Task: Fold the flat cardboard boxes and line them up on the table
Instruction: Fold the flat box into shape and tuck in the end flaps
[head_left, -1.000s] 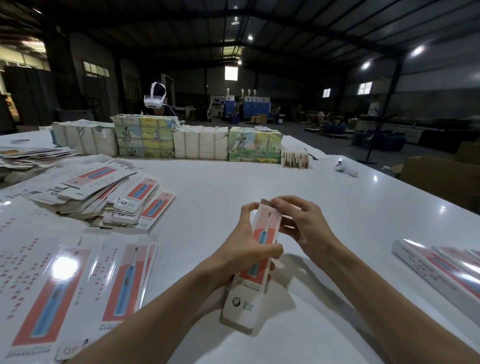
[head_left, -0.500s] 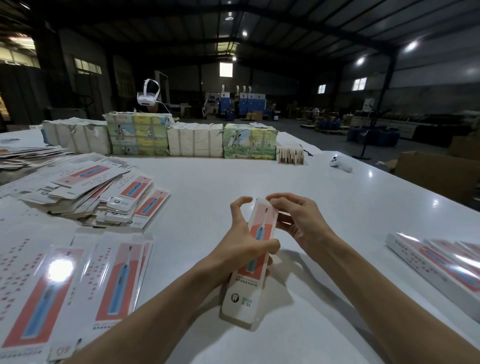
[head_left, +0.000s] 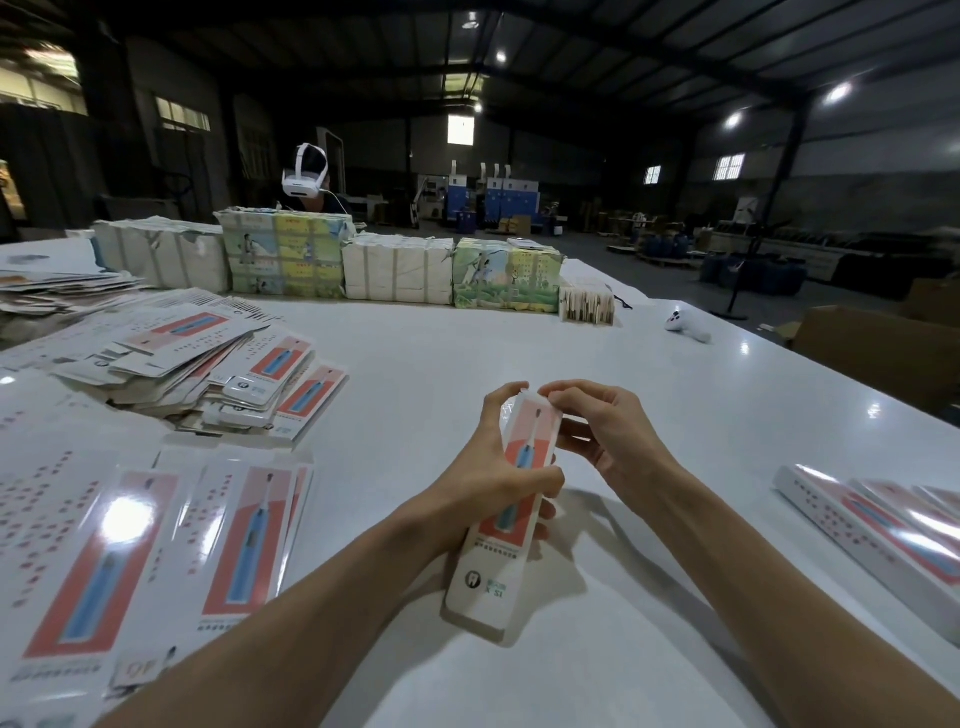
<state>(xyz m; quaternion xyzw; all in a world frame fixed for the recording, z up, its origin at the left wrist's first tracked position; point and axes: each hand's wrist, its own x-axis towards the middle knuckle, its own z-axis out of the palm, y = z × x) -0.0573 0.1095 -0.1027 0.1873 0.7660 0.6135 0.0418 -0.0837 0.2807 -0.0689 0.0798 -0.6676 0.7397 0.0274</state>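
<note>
A long narrow toothbrush box (head_left: 493, 582), white with a red panel and a blue toothbrush picture, is held above the white table (head_left: 597, 395) at centre. My left hand (head_left: 493, 478) grips its middle, thumb across the front. My right hand (head_left: 608, 436) pinches the flap at its far end. Flat unfolded boxes (head_left: 104, 551) lie at the near left, and a loose heap of flat boxes (head_left: 218, 374) sits behind them. Folded boxes (head_left: 883, 535) lie side by side at the right edge.
Wrapped bundles of stock (head_left: 332, 265) form a row across the far side of the table. A person wearing a white headset (head_left: 305, 174) sits behind them. A white controller (head_left: 685, 325) lies far right. A brown carton (head_left: 878, 348) stands beyond the table's right edge.
My right-hand fingers have moved onto the box's far end flap. The left index finger has lifted off the box's top. The box stays in the same place.
</note>
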